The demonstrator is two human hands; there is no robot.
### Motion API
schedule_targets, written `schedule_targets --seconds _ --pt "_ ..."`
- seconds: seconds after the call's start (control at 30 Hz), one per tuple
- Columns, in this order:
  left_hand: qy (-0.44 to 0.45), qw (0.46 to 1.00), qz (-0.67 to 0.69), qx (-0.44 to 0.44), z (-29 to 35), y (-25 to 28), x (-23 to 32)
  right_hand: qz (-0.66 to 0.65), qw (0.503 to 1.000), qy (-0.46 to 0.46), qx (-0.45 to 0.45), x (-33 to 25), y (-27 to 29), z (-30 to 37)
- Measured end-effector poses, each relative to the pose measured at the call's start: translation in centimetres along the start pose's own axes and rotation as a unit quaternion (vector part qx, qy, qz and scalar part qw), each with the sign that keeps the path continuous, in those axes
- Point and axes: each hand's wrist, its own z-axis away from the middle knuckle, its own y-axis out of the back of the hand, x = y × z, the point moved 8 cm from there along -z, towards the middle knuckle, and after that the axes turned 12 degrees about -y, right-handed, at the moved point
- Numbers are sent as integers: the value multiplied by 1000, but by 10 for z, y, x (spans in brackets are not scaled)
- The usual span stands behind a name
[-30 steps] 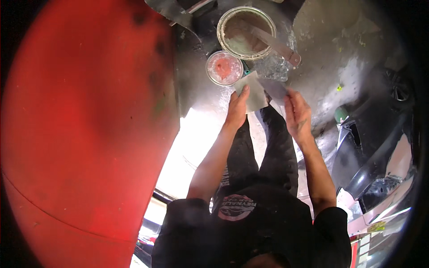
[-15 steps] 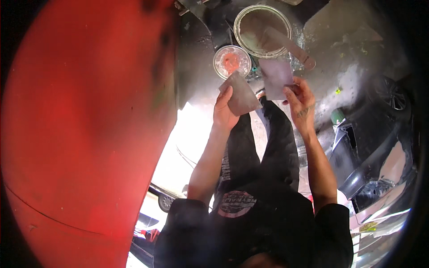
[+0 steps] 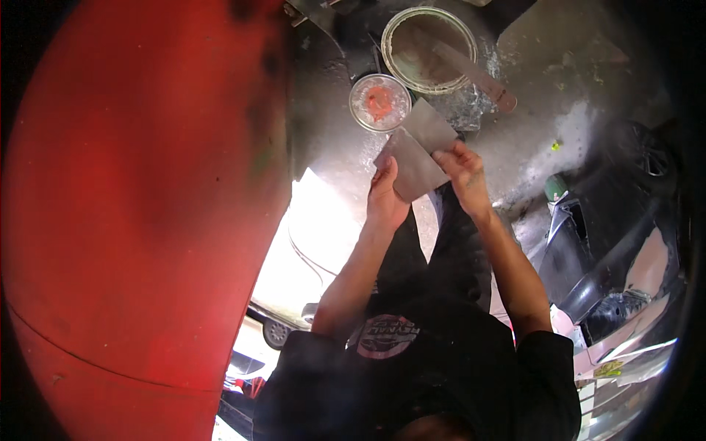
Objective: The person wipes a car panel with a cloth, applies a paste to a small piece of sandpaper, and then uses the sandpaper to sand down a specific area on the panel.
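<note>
In front of my body, my left hand (image 3: pixel 386 197) is closed around one edge of a flat grey filler spreader (image 3: pixel 414 170), thumb on its upper face. My right hand (image 3: pixel 466 173) pinches a second thin grey spreader (image 3: pixel 429 126) at its lower right corner. The two plates overlap, the left one lying over part of the right one. Just beyond them, a small round tin (image 3: pixel 360 104) has an orange-red smear in its middle. Behind it is a larger open can (image 3: pixel 390 65), with a flat stirring stick (image 3: pixel 485 84) lying across its rim.
A large red vehicle panel (image 3: pixel 140 220) fills the left side, close to my left arm. To the right stands a dark car (image 3: pixel 588 235) with bare patches. A green round object (image 3: pixel 555 187) is beside it. White dust marks the grey floor (image 3: pixel 544 158).
My hands have come together. The right spreader has moved left and tilted, from apart to overlapping the left one, which has shifted slightly right and nearer.
</note>
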Motion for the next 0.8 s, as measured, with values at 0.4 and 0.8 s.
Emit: schedule_targets --seconds 0.4,0.8 --pt "-187 867 -460 -32 -2 41 51 90 956 192 201 -128 24 -43" --pt "-139 929 -340 46 -10 51 59 118 947 251 163 -145 2 -55"
